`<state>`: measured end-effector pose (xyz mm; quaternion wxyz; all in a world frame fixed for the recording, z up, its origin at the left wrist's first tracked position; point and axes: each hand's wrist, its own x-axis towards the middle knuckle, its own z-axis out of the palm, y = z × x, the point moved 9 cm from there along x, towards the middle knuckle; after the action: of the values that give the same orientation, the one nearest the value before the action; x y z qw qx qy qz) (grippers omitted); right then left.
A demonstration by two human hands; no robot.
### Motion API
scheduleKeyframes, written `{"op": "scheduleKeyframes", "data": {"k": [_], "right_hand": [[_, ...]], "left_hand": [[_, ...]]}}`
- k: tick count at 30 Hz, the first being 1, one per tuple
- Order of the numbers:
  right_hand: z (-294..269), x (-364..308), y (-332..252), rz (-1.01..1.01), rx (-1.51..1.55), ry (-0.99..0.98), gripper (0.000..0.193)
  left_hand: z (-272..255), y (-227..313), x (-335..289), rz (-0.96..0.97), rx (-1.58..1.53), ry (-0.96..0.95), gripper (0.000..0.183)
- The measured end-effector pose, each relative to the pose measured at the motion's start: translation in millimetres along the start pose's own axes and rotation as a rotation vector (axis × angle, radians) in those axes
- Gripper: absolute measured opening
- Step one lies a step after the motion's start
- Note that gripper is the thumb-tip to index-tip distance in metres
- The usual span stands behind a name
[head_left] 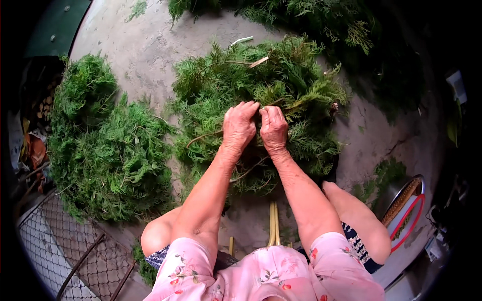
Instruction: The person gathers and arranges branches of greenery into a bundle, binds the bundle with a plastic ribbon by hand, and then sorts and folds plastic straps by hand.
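Both arms reach forward over a heap of green conifer branches (296,65) on the ground before me. My left hand (240,125) is closed, its fingertips pinched together above the middle of the heap. Close beside it, nearly touching, my right hand (273,128) is closed the same way. The fingertips of both meet at a feathery sprig (273,95) and seem to grip it, though my hands hide the exact spot. A bare brown twig (203,137) curves out by my left wrist. Near the top of the heap lies a cut stem with a pale end (259,62).
A second green pile (108,160) lies to the left, and more branches (321,17) spread at the far side. Wire mesh in a metal frame (75,246) is at lower left. Round trays, one red-rimmed (409,220), stand at right. A pale strip (242,40) lies on the concrete (145,45).
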<state>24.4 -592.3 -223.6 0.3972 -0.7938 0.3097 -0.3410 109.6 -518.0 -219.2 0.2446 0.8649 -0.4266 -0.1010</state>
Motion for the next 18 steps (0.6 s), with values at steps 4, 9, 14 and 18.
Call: {"op": "scheduleKeyframes", "data": {"k": [4, 9, 14, 18], "right_hand": [[3.1, -12.7, 13.0, 0.0, -0.041, -0.044, 0.008], [4.9, -28.9, 15.3, 0.02, 0.015, -0.059, 0.01], [0.6, -48.9, 14.9, 0.003, 0.053, -0.102, 0.016], [-6.2, -50.1, 26.6, 0.026, 0.029, -0.112, 0.017]], "left_hand": [[-74.7, -5.5, 65.6, 0.02, 0.014, 0.453, 0.02], [-57.5, -20.5, 166.6, 0.259, 0.161, 0.509, 0.023], [102.5, -146.8, 147.6, 0.13, 0.215, 0.059, 0.019], [83.8, -144.8, 156.2, -0.352, -0.095, 0.187, 0.029]]}}
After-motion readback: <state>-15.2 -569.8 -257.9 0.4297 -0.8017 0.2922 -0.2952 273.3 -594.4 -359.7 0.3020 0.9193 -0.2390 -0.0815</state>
